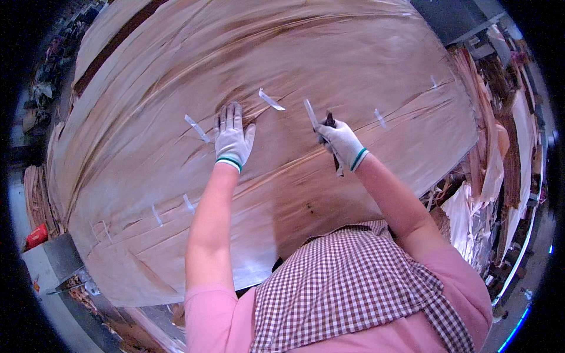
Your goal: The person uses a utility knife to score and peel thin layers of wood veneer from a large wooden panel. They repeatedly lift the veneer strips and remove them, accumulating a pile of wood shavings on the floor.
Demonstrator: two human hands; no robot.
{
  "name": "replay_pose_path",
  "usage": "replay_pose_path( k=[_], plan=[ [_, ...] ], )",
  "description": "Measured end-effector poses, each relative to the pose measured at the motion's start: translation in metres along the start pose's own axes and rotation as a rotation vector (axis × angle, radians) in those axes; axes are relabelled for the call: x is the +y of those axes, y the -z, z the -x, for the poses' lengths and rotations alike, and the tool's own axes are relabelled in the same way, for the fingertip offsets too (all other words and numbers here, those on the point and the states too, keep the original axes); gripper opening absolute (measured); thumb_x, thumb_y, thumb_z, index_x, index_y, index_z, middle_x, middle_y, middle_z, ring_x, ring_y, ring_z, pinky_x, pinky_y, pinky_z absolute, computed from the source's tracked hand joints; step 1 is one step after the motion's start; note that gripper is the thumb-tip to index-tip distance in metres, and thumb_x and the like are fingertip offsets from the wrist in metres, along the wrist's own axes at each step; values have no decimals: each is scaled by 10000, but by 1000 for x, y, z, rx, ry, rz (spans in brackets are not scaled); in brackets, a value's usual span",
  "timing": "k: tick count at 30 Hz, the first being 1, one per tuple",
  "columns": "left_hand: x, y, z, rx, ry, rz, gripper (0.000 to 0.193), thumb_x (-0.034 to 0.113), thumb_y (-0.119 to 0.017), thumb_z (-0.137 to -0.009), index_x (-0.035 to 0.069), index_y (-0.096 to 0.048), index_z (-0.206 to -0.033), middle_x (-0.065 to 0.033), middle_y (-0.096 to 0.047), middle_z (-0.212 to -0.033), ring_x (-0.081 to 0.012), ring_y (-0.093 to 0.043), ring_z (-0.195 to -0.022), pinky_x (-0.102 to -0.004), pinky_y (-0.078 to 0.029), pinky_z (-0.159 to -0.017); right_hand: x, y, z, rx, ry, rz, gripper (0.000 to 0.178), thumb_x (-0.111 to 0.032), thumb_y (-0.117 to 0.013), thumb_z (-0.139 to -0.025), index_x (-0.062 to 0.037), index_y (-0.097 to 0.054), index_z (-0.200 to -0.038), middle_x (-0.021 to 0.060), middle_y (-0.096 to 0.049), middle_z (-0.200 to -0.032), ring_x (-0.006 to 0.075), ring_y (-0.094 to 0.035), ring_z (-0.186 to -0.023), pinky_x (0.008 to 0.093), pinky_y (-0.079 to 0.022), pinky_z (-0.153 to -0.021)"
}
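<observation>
A large thin sheet of light-brown wood veneer spreads before me, with wavy grain and long creases. My left hand, in a white glove with a green-edged cuff, lies flat on it with fingers stretched out. Closed in my gloved right hand is a slim dark tool, mostly hidden by the fingers, so its exact kind cannot be made out. A whitish strip extends from those fingertips over the veneer. Short white tape pieces stick to the sheet, one of them a tape strip beside my left hand.
Ragged stacks of veneer stand along the right side, past the sheet's edge. A red object sits at the far left, above a grey surface. Several more tape strips lie along the sheet's seams. A dark split runs across the upper left.
</observation>
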State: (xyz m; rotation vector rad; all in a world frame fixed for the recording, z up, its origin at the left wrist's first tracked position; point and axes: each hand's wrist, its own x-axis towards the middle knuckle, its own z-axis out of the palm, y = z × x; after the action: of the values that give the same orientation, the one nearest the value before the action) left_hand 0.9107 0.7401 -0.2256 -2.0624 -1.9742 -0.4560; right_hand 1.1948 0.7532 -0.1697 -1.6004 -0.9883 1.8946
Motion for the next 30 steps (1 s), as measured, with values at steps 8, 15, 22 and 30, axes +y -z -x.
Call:
replay_pose_path(
  k=[8,15,22,30],
  plan=[
    [39,14,-57,-208,50,307,362,370,-621,-820,141,-670,-1095,-69,-603,-1191,-259,-533,-1048,-497,-321,-987,20,16,-14,41,35,80,291,-343,-601,-893,-68,-572,-800,0,-529,-659,91,-448,-529,268,-363,-470],
    [68,-23,-47,-75,-32,22,530,453,-557,-845,96,-576,-1236,-76,-469,-1374,-272,-413,-1213,-499,-273,-1035,15,16,-12,18,18,39,202,-278,-593,-911,-77,-590,-899,-12,-568,-699,66,-466,-546,215,-357,-474],
    [14,3,-49,63,423,1176,401,81,-633,-808,35,-586,-1203,-114,-624,-1162,-328,-578,-1049,-419,-418,-966,-39,-44,-3,-205,108,-61,182,-251,-603,-893,-70,-607,-911,-20,-559,-692,49,-462,-538,203,-357,-471],
    [49,22,17,-239,-26,134,585,266,-591,-809,98,-461,-1354,-84,-469,-1385,-293,-412,-1247,-495,-277,-1052,-11,-94,-61,-169,155,127,175,-184,-645,-836,-23,-622,-899,51,-615,-720,145,-579,-620,282,-482,-558]
  ],
)
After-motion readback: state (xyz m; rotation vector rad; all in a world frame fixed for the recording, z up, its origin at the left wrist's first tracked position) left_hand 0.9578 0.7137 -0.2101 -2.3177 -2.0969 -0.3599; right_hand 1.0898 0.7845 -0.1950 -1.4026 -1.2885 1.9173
